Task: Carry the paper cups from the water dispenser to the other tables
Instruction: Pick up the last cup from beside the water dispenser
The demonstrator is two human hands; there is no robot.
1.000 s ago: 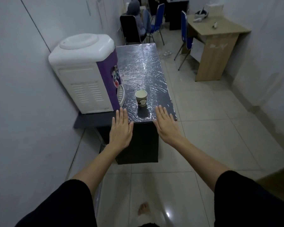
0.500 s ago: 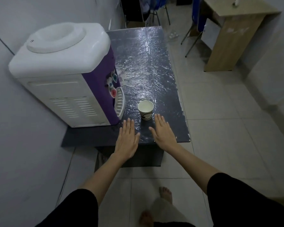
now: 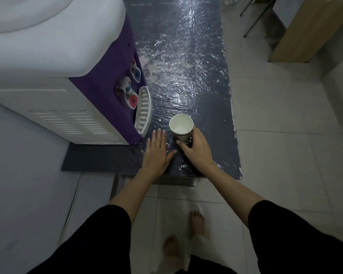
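One paper cup (image 3: 180,127) stands upright near the table's (image 3: 202,76) near edge, right of the dispenser (image 3: 67,76). We see our right hand (image 3: 196,149) curled around its right side, touching; lift straight up. Left hand (image 3: 156,153) flat, open, empty, just left.

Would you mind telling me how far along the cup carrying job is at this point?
Nothing looks delivered yet. In hand: the right hand is wrapped around the paper cup, which seems not yet lifted off the dark table beside the water dispenser; the left hand lies flat and empty. Left: lifting it and carrying it to another table.
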